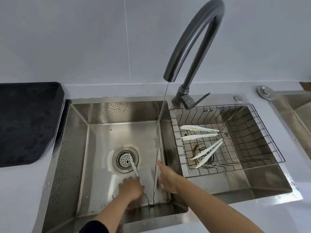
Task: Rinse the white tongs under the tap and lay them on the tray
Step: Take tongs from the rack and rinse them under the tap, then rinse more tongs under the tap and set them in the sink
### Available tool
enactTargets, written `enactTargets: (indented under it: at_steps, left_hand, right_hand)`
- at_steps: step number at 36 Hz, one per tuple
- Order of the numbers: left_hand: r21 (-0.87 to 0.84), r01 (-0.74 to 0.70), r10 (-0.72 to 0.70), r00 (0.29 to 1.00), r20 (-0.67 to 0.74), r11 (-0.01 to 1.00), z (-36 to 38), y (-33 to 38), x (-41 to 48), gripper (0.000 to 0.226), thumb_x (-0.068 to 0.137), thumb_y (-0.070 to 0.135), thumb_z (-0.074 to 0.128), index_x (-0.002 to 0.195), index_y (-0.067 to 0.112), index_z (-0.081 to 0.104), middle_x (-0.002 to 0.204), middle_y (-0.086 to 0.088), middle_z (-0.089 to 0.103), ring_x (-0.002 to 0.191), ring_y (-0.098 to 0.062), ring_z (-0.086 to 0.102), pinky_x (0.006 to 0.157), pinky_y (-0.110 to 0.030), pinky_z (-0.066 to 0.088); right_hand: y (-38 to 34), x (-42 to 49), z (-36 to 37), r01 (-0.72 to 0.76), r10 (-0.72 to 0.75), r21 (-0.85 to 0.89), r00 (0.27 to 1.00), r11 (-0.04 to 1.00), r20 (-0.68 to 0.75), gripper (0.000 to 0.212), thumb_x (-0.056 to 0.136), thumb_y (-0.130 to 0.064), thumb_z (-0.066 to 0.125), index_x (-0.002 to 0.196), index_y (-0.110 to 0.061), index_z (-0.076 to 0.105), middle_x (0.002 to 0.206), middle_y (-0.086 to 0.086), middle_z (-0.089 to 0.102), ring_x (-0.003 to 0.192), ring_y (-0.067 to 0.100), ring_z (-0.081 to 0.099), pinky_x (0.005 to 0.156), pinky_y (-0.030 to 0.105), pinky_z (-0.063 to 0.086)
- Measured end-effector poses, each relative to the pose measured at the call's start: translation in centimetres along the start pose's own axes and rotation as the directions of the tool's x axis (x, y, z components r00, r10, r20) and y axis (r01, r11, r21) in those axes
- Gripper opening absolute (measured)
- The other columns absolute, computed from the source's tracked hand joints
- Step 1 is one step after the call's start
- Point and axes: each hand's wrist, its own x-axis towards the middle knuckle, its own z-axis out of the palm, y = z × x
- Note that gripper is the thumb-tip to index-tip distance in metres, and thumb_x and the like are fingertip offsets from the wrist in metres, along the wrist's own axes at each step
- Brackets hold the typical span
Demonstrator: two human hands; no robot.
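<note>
A black mat [25, 123] is lying on the surface [16, 190] left of the sink [80, 132], and other tongs [200, 129] are sitting in the wire rack [252, 132] over the right basin. The tap [193, 39] is pouring water [162, 106] into the left basin. There the tongs [134, 167] are spreading in a V, hinge toward the person, tips pointing away, one over the drain [125, 159]. The left hand [131, 187] is gripping the left arm. The right hand [166, 175] is touching the right arm, but I cannot tell whether it is gripping.

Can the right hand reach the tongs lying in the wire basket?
Probably yes, once it lets go. The right hand holds the wet tongs with the left hand. The basket is open on top, close beside it, and nothing covers the tongs inside.
</note>
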Motion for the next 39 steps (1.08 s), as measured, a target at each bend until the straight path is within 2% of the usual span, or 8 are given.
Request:
enactTargets:
  at_steps: [6, 9, 11, 18, 24, 28, 36, 39]
  left_hand:
    - [-0.077, -0.227, 0.195, 0.935, -0.297, 0.971, -5.2, 4.4, -2.2, 0.049, 0.094, 0.033, 0.04, 0.14, 0.017, 0.036, 0.14, -0.009, 0.045, 0.13, -0.027, 0.042, 0.107, -0.036, 0.036]
    - [-0.03, -0.4, 0.361, 0.852, -0.379, 0.916, -6.9, 8.0, -4.0, 0.048, 0.095, 0.03, 0.04, 0.141, 0.019, 0.034, 0.143, -0.007, 0.041, 0.133, -0.022, 0.036, 0.112, -0.035, 0.03]
    - [0.082, -0.441, 0.436, 0.809, -0.394, 0.894, -7.5, 9.9, -4.6, 0.051, 0.096, 0.032, 0.038, 0.145, 0.023, 0.027, 0.152, -0.004, 0.027, 0.142, -0.021, 0.022, 0.117, -0.037, 0.02]
    - [0.341, -0.339, 0.445, 0.841, -0.307, 0.877, -7.3, 13.1, -2.9, 0.062, 0.098, 0.04, 0.028, 0.149, 0.022, -0.002, 0.158, -0.006, -0.01, 0.146, -0.025, -0.009, 0.12, -0.044, 0.003]
    - [0.431, -0.27, 0.419, 0.857, -0.299, 0.861, -6.6, 13.6, -1.5, 0.062, 0.095, 0.05, 0.006, 0.141, 0.018, -0.022, 0.146, -0.001, -0.032, 0.139, -0.019, -0.028, 0.116, -0.043, -0.01]
    - [0.476, -0.274, 0.439, 0.854, -0.278, 0.836, -6.5, 13.3, -1.1, 0.083, 0.053, 0.057, -0.033, 0.128, 0.021, -0.031, 0.138, 0.0, -0.038, 0.126, -0.017, -0.036, 0.113, -0.043, -0.014]
    - [0.496, -0.247, 0.414, 0.873, -0.259, 0.832, -6.5, 13.5, -1.1, 0.076, 0.062, 0.06, -0.027, 0.13, 0.025, -0.032, 0.138, 0.0, -0.039, 0.127, -0.017, -0.038, 0.104, -0.041, -0.024]
    - [0.51, -0.221, 0.394, 0.881, -0.26, 0.831, -6.5, 13.5, -1.0, 0.055, 0.09, 0.053, -0.005, 0.129, 0.025, -0.032, 0.139, 0.0, -0.04, 0.127, -0.017, -0.038, 0.105, -0.042, -0.024]
  right_hand:
    - [-3.0, -5.5, -4.1, 0.278, -0.28, -0.071, 0.96, 0.958, -0.024, 0.052, 0.094, -0.041, 0.045, 0.139, -0.019, 0.035, 0.146, 0.005, 0.039, 0.133, 0.023, 0.037, 0.111, 0.042, 0.029]
    - [-4.7, -8.1, -8.1, 0.389, -0.419, -0.185, 0.893, 0.902, -0.163, 0.028, 0.093, -0.029, 0.05, 0.121, -0.022, 0.048, 0.131, 0.005, 0.051, 0.113, 0.018, 0.048, 0.105, 0.038, 0.038]
    - [-5.8, -9.1, -10.9, 0.405, -0.492, -0.308, 0.817, 0.861, -0.3, 0.035, 0.092, -0.026, 0.051, 0.126, -0.018, 0.048, 0.131, 0.006, 0.051, 0.11, 0.017, 0.048, 0.103, 0.037, 0.04]
    - [-6.3, -8.2, -18.4, 0.165, -0.588, -0.652, 0.63, 0.74, -0.508, 0.043, 0.092, -0.013, 0.048, 0.135, -0.009, 0.041, 0.127, 0.013, 0.056, 0.111, 0.028, 0.057, 0.091, 0.037, 0.046]
    - [-5.9, -5.8, -22.2, -0.016, -0.662, -0.854, 0.624, 0.519, -0.414, 0.037, 0.092, -0.009, 0.046, 0.129, -0.013, 0.047, 0.126, 0.014, 0.052, 0.099, 0.026, 0.055, 0.083, 0.032, 0.046]
    - [-6.2, -4.6, -22.8, -0.117, -0.693, -0.935, 0.643, 0.334, -0.327, 0.038, 0.093, -0.006, 0.043, 0.129, -0.015, 0.049, 0.128, 0.007, 0.054, 0.117, 0.024, 0.047, 0.093, 0.034, 0.044]
    - [-6.6, -2.9, -22.2, -0.245, -0.725, -0.963, 0.642, 0.115, -0.25, 0.032, 0.088, 0.005, 0.044, 0.114, -0.009, 0.056, 0.115, 0.008, 0.059, 0.112, 0.026, 0.049, 0.086, 0.035, 0.046]
    - [-6.8, -3.1, -22.2, -0.258, -0.731, -0.96, 0.634, 0.108, -0.252, 0.031, 0.088, 0.005, 0.044, 0.113, -0.009, 0.056, 0.112, 0.009, 0.059, 0.106, 0.026, 0.053, 0.08, 0.033, 0.047]
